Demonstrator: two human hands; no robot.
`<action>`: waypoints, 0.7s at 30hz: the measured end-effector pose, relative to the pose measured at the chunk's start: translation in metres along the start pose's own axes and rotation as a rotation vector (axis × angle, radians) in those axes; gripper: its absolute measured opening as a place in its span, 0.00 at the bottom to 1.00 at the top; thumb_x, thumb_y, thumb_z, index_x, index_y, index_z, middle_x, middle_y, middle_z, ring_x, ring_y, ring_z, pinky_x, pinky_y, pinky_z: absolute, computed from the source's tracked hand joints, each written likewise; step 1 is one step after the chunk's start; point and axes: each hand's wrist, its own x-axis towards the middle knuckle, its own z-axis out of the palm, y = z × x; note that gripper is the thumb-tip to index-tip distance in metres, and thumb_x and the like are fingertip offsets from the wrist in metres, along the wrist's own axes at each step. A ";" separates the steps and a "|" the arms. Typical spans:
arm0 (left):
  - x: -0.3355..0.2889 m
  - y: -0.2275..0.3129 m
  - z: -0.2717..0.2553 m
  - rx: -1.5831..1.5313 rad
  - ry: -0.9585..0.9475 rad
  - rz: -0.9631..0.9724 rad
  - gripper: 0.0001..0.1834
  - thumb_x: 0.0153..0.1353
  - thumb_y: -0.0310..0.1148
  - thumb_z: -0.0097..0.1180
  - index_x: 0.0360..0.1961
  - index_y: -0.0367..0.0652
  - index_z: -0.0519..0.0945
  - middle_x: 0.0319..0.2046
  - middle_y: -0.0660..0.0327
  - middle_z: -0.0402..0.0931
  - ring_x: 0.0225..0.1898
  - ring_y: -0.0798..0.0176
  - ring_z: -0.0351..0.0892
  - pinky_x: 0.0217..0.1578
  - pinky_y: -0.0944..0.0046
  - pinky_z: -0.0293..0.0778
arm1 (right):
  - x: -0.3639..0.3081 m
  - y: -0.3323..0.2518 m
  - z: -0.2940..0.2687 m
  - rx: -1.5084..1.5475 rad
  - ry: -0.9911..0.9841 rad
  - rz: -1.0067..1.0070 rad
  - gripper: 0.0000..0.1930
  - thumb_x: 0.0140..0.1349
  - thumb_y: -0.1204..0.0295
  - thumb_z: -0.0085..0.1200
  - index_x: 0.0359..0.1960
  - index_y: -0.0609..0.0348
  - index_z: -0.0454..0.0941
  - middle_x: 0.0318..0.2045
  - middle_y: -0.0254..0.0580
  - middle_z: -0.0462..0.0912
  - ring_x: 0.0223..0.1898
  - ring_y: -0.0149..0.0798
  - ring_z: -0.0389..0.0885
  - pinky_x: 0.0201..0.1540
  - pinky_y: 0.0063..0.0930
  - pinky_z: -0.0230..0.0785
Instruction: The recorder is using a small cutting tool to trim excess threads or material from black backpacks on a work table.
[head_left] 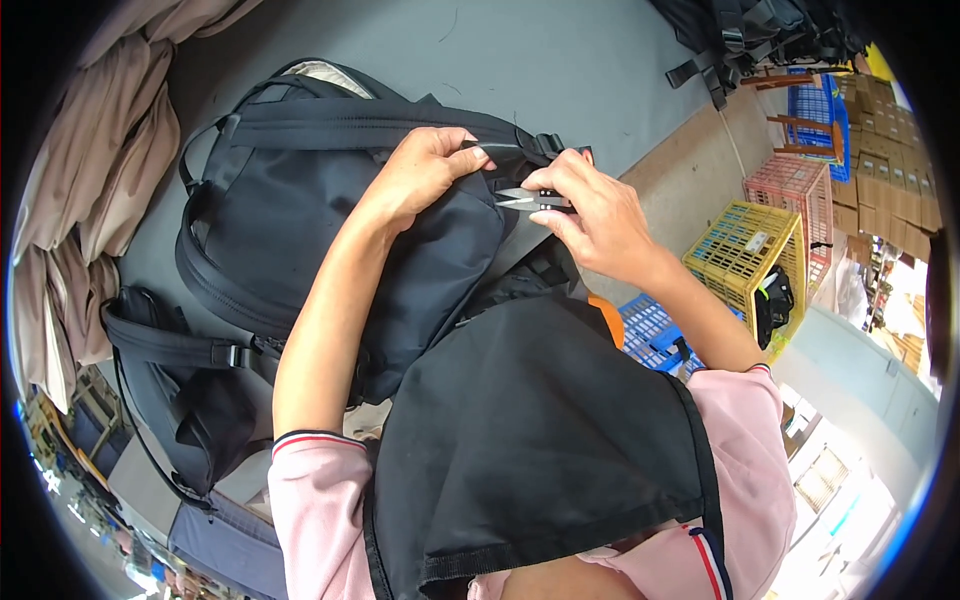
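A black backpack (290, 230) lies on the grey tabletop, its strap (330, 125) running along the far side. My left hand (425, 175) pinches the edge of the backpack near the strap's right end, thumb against forefinger. Close to its right, my right hand (600, 220) holds small thread snips (530, 199) with black handles. Their pointed metal blades are parted and aim left at the bag's edge, just below my left fingertips. Any thread between the blades is too fine to make out.
Another black bag (200, 395) sits at the left, below hanging beige cloth (95, 170). More black bags (760, 30) lie at the far right. Yellow (745, 235), pink (790, 185) and blue (645, 325) plastic crates stand to the right, with stacked cardboard boxes (885, 150) beyond.
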 end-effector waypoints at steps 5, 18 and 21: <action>0.003 -0.002 0.000 0.009 0.014 0.024 0.09 0.61 0.31 0.52 0.31 0.37 0.80 0.26 0.66 0.76 0.30 0.75 0.69 0.35 0.72 0.65 | 0.009 0.001 -0.005 -0.140 0.042 -0.192 0.10 0.50 0.72 0.58 0.36 0.54 0.75 0.31 0.33 0.71 0.29 0.39 0.75 0.31 0.32 0.65; -0.002 0.002 0.000 0.000 0.012 0.001 0.09 0.61 0.31 0.52 0.31 0.37 0.80 0.25 0.67 0.76 0.30 0.75 0.68 0.35 0.72 0.65 | 0.010 0.004 -0.004 0.061 0.052 -0.152 0.08 0.51 0.73 0.56 0.35 0.54 0.77 0.27 0.35 0.72 0.27 0.43 0.74 0.28 0.34 0.65; -0.001 -0.001 0.001 -0.010 0.018 0.013 0.09 0.61 0.31 0.52 0.31 0.37 0.80 0.25 0.66 0.76 0.30 0.74 0.68 0.35 0.72 0.65 | 0.011 0.006 -0.003 0.020 -0.021 -0.131 0.08 0.51 0.72 0.57 0.35 0.54 0.77 0.27 0.35 0.71 0.27 0.43 0.73 0.28 0.34 0.65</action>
